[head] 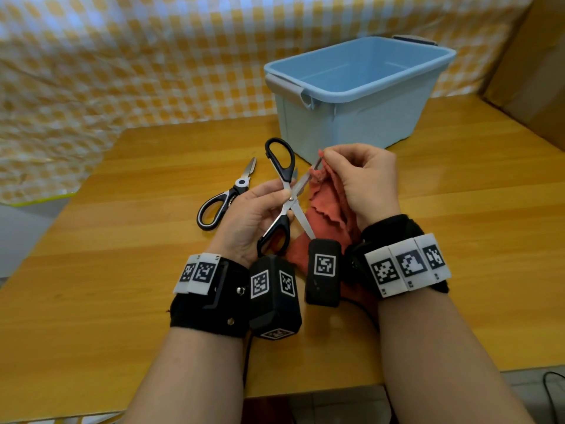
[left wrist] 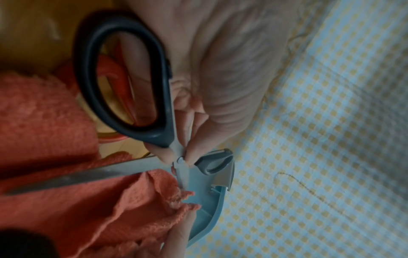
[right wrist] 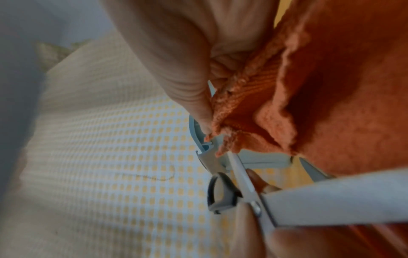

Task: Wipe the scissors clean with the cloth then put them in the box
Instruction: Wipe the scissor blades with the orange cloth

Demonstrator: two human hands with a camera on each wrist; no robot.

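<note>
Black-handled scissors (head: 287, 179) are held above the table with the blades spread in an X. My left hand (head: 282, 198) pinches them at the pivot screw (left wrist: 180, 159), and one handle loop (left wrist: 123, 78) lies against my palm. My right hand (head: 325, 160) pinches the orange-red cloth (head: 327, 206) around the far blade near its tip; the tip is hidden in the cloth (right wrist: 331, 87). The other blade (head: 302, 220) points back toward my wrists. The light blue box (head: 357, 87) stands open just behind my hands, with nothing visible in it.
A second pair of scissors (head: 226, 197), with black-and-white handles, lies shut on the wooden table (head: 122, 270) left of my left hand. A yellow checked sheet (head: 122, 56) hangs behind. A cardboard panel (head: 538, 71) stands at the far right.
</note>
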